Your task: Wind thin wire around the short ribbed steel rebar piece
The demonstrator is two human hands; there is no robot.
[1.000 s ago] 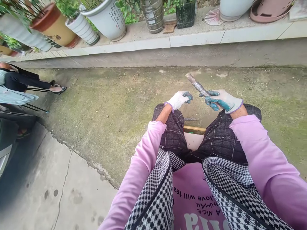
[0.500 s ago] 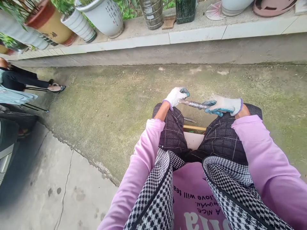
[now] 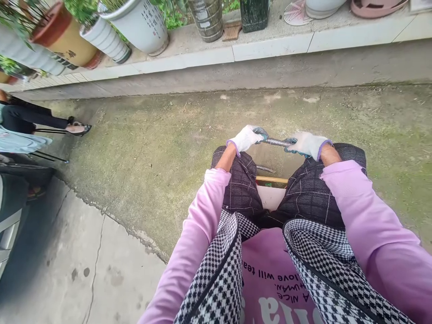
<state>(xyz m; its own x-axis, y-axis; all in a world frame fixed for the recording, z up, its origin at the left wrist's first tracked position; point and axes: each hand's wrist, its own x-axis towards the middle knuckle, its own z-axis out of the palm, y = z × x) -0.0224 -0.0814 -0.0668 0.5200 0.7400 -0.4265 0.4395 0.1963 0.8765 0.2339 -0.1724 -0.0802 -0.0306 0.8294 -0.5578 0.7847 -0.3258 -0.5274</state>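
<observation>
While both grips are clamped on one silvery rod (image 3: pixel 278 142), its bare middle spans the gap between the gloves. The left hand (image 3: pixel 249 137) has its fingers together around one end portion, and the right hand (image 3: pixel 308 145) is pinched in the same way on the other; how far the rod runs on inside each glove cannot be told. Its long axis lies crosswise to the person, nearly in line from hand to hand, tilted a little so that the right-hand part sits slightly lower in the picture. Neither hand is plainly nearer: the rod lies to the right of the left grip and to the left of the right one, raised in front of the knees.

Nearer the body, a second rod (image 3: pixel 265 169) lies apart from both hands, seen in the space between the knees and beside the left one, its axis close to that of the held rod. It seems slightly nearer the left hand. Just on the person's side of it runs a yellowish wooden strip (image 3: pixel 272 179), also crosswise, with a pale surface (image 3: pixel 271 197) beyond that, between the thighs. Mossy concrete ground (image 3: pixel 189 121) spreads around, up to a tiled ledge (image 3: pixel 270 49) well apart from the hands.
</observation>
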